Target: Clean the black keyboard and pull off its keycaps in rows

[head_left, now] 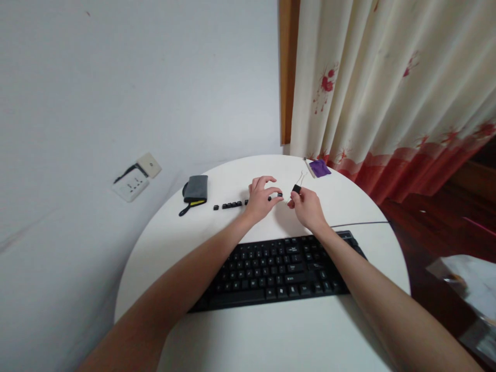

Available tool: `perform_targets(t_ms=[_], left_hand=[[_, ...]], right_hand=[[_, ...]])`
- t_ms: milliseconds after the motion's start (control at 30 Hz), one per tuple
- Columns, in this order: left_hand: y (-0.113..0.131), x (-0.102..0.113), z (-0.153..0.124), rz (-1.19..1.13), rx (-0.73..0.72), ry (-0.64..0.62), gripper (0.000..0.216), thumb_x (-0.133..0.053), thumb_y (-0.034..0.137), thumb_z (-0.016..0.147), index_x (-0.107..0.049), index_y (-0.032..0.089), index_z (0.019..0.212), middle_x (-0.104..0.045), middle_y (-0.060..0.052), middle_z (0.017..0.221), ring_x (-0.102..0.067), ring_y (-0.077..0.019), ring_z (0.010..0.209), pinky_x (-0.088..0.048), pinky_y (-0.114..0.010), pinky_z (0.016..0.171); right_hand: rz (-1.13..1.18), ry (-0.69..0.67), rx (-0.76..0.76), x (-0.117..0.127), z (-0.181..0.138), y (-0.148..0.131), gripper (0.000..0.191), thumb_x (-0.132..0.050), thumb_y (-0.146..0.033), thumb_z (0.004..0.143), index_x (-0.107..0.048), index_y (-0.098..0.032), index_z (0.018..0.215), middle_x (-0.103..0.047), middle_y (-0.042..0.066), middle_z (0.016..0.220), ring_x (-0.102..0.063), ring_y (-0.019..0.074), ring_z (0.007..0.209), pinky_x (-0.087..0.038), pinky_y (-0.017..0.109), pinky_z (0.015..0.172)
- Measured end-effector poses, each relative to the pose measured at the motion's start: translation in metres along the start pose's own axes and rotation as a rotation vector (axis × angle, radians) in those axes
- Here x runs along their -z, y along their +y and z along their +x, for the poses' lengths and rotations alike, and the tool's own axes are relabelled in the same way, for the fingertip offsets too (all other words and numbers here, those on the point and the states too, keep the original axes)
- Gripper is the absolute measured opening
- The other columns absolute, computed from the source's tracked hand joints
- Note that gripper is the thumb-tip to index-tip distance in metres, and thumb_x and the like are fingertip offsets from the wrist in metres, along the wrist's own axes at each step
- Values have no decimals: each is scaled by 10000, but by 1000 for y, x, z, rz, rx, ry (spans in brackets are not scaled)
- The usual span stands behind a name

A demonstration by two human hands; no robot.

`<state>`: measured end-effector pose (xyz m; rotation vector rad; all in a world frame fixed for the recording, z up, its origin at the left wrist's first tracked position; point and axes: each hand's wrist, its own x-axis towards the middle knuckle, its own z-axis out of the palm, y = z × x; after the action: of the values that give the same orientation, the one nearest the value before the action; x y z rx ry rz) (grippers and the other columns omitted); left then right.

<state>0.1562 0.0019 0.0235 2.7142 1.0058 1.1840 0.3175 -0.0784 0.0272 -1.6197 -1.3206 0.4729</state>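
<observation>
Floral curtains [352, 82] hang behind a white counter [248, 341] where, beyond a keyboard [251, 268], the left hand [259, 199] pinches a keycap [279, 195] in its grip; the right hand [308, 207] clasps a wire-ended tool [296, 188].

Qty: 2 hands (L hand [260, 200], R hand [309, 207]), 1 kbd [253, 268], 1 wire tool [296, 188], 7+ loose keycaps [234, 204] vis (L hand blocks exact ct), 1 gry pouch [196, 187], 1 purp cloth [320, 168], 1 tbl [217, 341], 2 wall plates [149, 165].

On the table [248, 336], keyboard [256, 266] in front, keycaps [231, 204] behind it, pouch [196, 188] to their left.
</observation>
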Motion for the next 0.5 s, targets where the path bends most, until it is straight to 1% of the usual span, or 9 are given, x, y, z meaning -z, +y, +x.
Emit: perform_targets(t_ms=[133,233,333,500], left_hand=[[-9,-8,-3,121,93,-123,101,-805,320,767,-763,294,855,-545,-31,1319,-405,-300,1247,-364,-479,976],[-14,-12,-5,162,136,-166,108,-807,324,763,-765,297,859,-532,-37,1333,-394,-311,1254,-358,-493,970],[-17,-14,-6,180,161,-185,128,-800,351,767,-766,295,877,-520,-48,1344,-387,-324,1256,-357,-507,970],[-23,-19,-8,152,141,-147,143,-801,363,758,-758,277,865,-531,-69,1317,-403,-351,1224,-368,-541,934]], right_hand=[[-5,-5,-8,-1,0,1,198,-478,-273,924,-609,-199,796,-735,48,708,-693,180,683,-475,256,669],[3,-13,-9,-1,0,1,197,-478,-277,921,-607,-199,795,-735,44,706,-691,176,680,-474,255,673],[14,-21,-2,-1,0,-1,197,-479,-275,919,-604,-199,788,-736,43,706,-689,175,673,-473,257,670],[30,-32,13,-2,-1,-2,209,-480,-272,919,-610,-194,776,-734,49,700,-688,179,671,-478,265,678]])
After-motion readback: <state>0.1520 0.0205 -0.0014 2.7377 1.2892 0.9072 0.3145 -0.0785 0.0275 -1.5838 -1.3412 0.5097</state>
